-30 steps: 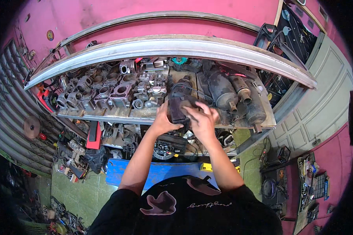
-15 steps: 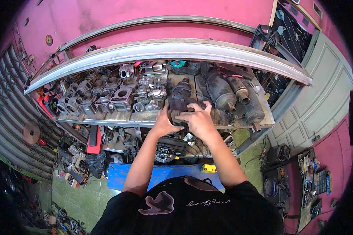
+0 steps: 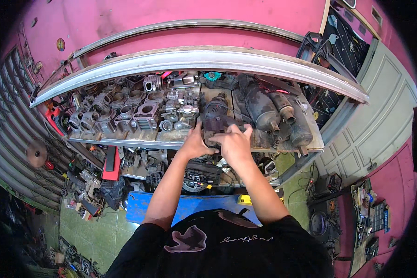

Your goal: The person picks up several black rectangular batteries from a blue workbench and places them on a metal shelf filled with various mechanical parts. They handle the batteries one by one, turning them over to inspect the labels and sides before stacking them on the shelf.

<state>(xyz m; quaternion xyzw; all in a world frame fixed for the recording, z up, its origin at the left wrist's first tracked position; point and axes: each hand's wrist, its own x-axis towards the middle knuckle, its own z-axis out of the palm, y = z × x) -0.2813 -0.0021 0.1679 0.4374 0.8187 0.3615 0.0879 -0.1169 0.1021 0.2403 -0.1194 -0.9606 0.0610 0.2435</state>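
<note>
A dark, grimy, boxy part [image 3: 214, 124] lies at the shelf's front edge, and both hands are on it. My left hand [image 3: 195, 144] grips its left side, thumb stretched across the near end and fingers along the flank. From the right, my right hand [image 3: 234, 142] bends its fingers over the top and right side; the fingertips point inward. The two hands partly hide the part, so its exact kind does not show. Just behind it lies a dark power tool [image 3: 216, 107] resembling a drill, with a cord running to the right.
Engine cylinders [image 3: 146, 111] fill the shelf's left, beside small carburetor-like metal parts [image 3: 185, 109]. Rusty mufflers [image 3: 260, 111] lie at right. A metal rail [image 3: 199, 58] crosses above the shelf. Below are a blue bench [image 3: 160, 207] and a yellow box [image 3: 244, 199].
The view has shifted slightly. Both hands keep nearly the same hold on the dark boxy part, the right fingers only a little repositioned.
</note>
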